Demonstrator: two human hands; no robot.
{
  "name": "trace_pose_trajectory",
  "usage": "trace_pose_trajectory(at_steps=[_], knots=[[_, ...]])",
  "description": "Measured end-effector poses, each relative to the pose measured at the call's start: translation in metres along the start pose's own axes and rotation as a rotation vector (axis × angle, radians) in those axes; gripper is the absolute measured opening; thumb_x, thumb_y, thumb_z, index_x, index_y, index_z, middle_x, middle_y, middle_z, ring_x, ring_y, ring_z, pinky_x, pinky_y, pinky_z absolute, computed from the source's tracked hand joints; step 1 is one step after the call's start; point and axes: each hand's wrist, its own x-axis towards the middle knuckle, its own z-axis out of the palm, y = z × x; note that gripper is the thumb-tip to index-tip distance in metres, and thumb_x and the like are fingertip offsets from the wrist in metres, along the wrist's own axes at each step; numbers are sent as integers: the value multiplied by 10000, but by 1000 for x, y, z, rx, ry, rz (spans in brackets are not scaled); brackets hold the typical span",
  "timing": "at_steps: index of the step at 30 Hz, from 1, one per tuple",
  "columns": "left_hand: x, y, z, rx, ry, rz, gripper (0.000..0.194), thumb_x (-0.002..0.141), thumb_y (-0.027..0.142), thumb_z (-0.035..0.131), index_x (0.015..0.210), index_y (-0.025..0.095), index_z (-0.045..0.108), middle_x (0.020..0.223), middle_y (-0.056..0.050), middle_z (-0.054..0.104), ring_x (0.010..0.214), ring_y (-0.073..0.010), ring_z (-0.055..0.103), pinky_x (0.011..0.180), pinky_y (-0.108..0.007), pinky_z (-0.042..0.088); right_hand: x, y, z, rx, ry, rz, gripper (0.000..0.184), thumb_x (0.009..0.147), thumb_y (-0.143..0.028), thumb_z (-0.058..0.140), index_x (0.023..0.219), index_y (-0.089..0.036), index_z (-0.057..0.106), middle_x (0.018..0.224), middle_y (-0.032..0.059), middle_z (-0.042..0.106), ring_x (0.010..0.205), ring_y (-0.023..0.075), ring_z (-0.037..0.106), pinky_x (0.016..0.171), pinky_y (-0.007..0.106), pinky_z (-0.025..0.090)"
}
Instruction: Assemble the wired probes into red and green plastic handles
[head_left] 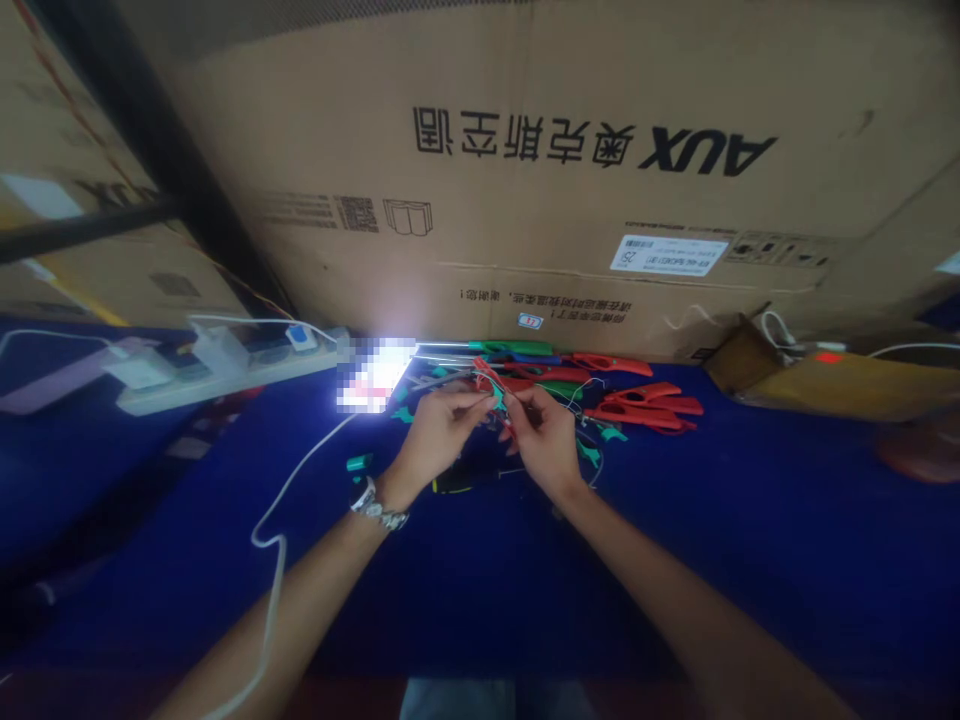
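My left hand, with a metal watch on its wrist, pinches a small teal plastic piece between thumb and fingertips. My right hand is closed in a pinch at the same piece, where a thin wire trails off; its exact grip is partly hidden. Just beyond the fingers lies a pile of red handle shells, with a green handle on a metal rod at the back. More teal pieces are scattered beside my right hand, and a dark tool with yellow edging lies under the hands.
A bright, pixelated phone-like screen lies left of the pile, with a white cable near my left arm. A white power strip holds several plugs. A large cardboard box walls off the back. A yellowish box stands right.
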Motion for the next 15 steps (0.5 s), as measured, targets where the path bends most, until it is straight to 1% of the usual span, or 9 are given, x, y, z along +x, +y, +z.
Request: trace_pose_trajectory(at_steps=[3,7,9,12,15], knots=[[-1,-1,7,-176,37,-93,227,822,412,729,828,199,807,807,-40,719,683,-163,651,659,-331,595,1,0,1,36,-12,10,359,871,-546,639,840,-189,616,572,-32,611,407,99,563,367,182,474],[-2,0,16,-324,188,-188,219,730,380,812,840,191,806,740,-23,749,617,-158,667,626,-337,618,1,0,2,75,-9,22,347,872,-538,641,839,-194,606,552,-41,608,383,96,537,364,191,463],[-2,1,18,-356,228,-198,218,716,362,822,849,190,804,731,-23,758,606,-159,673,582,-320,615,1,-1,3,89,0,20,334,874,-529,640,834,-200,594,543,-44,606,374,100,528,359,199,456],[-1,4,14,-355,176,-197,181,704,329,826,815,189,798,743,-24,760,612,-148,669,536,-282,605,0,-1,4,94,3,44,330,870,-530,638,826,-209,578,544,-44,605,366,110,526,352,218,456],[0,7,8,-327,96,-199,140,722,306,804,803,193,791,779,-24,763,622,-133,659,542,-264,607,-2,0,5,82,0,58,334,872,-546,622,868,-218,563,584,-41,615,380,117,543,362,233,480]])
